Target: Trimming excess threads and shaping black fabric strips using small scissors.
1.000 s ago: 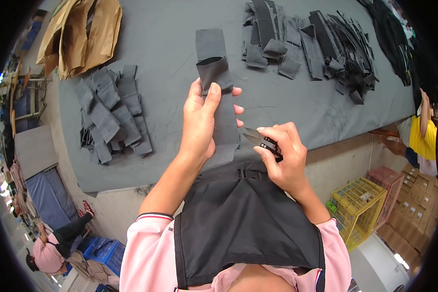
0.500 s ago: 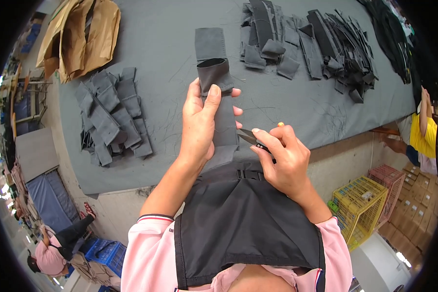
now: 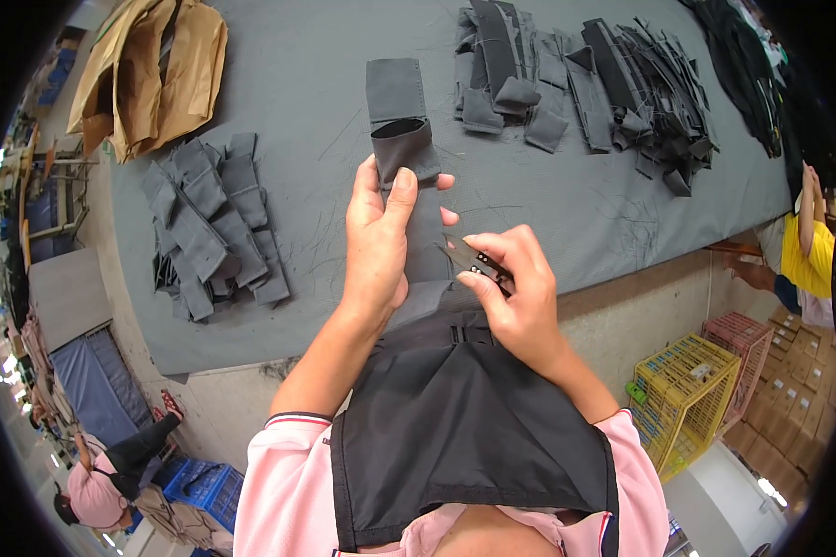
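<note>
A long dark grey fabric strip [image 3: 394, 91] with a folded, open-mouthed loop lies lengthwise before me. My left hand [image 3: 378, 227] is closed around it, thumb on top just below the loop and fingertips showing past its right edge. Between the thumb and fingers of my right hand [image 3: 522, 288] is a small pair of black thread snips [image 3: 478, 262]. Their blade tips point left, at the strip's right edge below my left fingertips. Whether the tips touch the fabric I cannot tell. The strip's lower end reaches down toward my black apron.
On the grey cloth-covered table [image 3: 316, 56] lie a pile of grey strips [image 3: 209, 223] at left and more bundles [image 3: 646, 97] at far right. A brown paper bag [image 3: 149, 79] stands far left. Loose threads are scattered about. Yellow crates [image 3: 685, 390] and other people are beyond the table.
My right hand has shifted left with the snips, bringing the blades to the strip's edge. My left hand and the strip have moved slightly down and left.
</note>
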`<state>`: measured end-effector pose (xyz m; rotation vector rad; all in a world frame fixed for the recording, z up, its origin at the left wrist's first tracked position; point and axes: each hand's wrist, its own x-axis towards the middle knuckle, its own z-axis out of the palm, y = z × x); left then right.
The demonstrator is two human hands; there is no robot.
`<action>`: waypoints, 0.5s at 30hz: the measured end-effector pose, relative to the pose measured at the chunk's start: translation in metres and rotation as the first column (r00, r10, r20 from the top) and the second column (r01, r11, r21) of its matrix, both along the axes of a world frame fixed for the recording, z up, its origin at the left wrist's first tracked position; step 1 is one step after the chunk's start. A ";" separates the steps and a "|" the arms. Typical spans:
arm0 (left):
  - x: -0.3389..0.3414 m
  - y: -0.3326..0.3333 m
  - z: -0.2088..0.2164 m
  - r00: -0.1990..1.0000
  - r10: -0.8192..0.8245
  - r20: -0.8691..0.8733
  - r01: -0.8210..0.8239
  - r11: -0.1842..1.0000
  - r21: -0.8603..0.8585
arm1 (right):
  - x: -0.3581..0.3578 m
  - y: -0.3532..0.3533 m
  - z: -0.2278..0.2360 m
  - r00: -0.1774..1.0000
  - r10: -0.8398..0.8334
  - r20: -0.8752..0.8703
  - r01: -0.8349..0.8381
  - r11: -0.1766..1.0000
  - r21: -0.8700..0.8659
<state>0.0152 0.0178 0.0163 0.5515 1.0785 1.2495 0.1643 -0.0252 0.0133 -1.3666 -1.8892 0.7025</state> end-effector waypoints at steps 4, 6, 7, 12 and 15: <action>0.004 0.001 -0.003 1.000 0.023 0.001 -0.023 0.998 0.058 | 0.001 -0.003 -0.012 0.503 -0.319 -0.803 -0.341 0.781 -0.524; 0.007 0.003 -0.005 0.999 0.029 -0.016 -0.027 0.995 0.094 | 0.000 -0.007 -0.015 0.185 -0.565 -0.804 -0.604 0.580 -0.546; 0.011 0.004 -0.005 0.998 0.054 -0.037 -0.049 0.990 0.132 | -0.001 -0.008 -0.015 0.186 -0.566 -0.803 -0.602 0.580 -0.548; 0.019 0.007 -0.003 0.989 0.083 -0.124 -0.048 0.964 0.262 | -0.002 -0.012 -0.015 0.073 -0.588 -0.806 -0.560 0.644 -0.521; 0.017 0.009 -0.012 0.972 0.106 -0.209 -0.027 0.936 0.350 | -0.004 -0.011 -0.009 0.611 -0.335 -0.717 -0.108 0.862 -0.494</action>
